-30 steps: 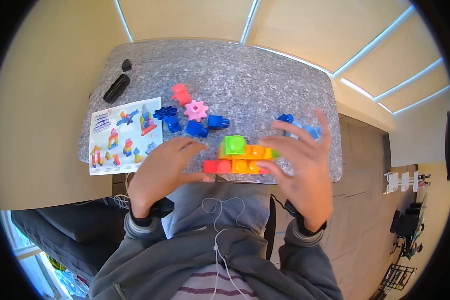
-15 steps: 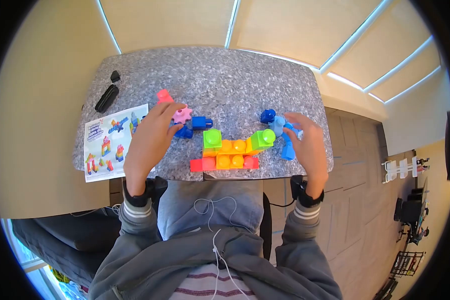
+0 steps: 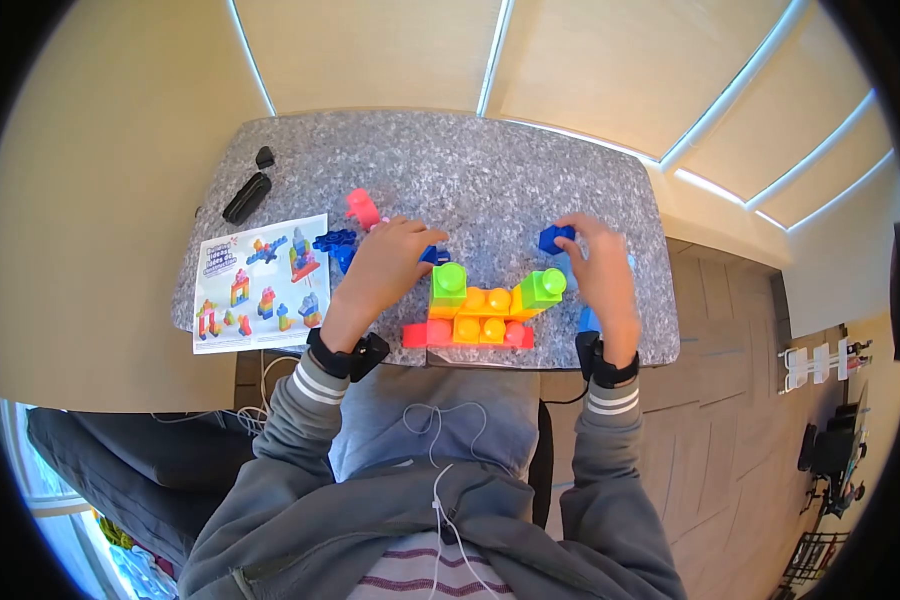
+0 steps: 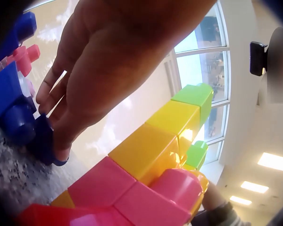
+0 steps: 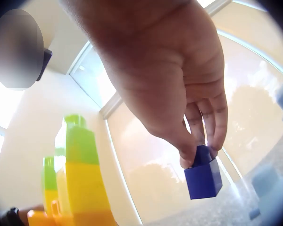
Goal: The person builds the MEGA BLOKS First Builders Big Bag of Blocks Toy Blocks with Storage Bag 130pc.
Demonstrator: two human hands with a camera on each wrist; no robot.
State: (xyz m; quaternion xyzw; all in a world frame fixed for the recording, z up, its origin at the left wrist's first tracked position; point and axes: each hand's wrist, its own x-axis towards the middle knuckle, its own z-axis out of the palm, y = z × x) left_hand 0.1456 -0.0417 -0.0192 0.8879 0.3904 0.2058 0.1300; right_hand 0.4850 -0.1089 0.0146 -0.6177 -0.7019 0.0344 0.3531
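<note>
At the table's (image 3: 420,150) near edge: the stacked build (image 3: 493,330), standing by itself. Take it as the clock's centre, twelve pointing away from the person.
Step in hand: picking up loose blocks, I judge.
Right hand (image 3: 608,282): narrow, thumb and fingertips pinching a royal blue block (image 5: 203,181) by its stud, off the surface, between one and two o'clock.
Left hand (image 3: 385,268): narrow, at ten to eleven; thumb and fingertips meet a dark blue block (image 4: 41,141), seemingly in a pinch.
Next move calls for: steady fingertips on the smooth stud, I'd say, and clearance past the green towers.
Build's shape: pinkish-red base, yellow-orange middle, green towers either side, the right one leaning outward.
Block finish: glossy, apparently plastic; squared bodies, fat round studs.
Gear (image 3: 333,240): dark blue, toothed, ten o'clock.
Red block (image 3: 362,207): between ten and eleven.
Light blue block (image 3: 589,320): three o'clock.
Picture sheet (image 3: 260,285): flat, printed, nine o'clock.
Tabletop: speckled grey, stone-like.
</note>
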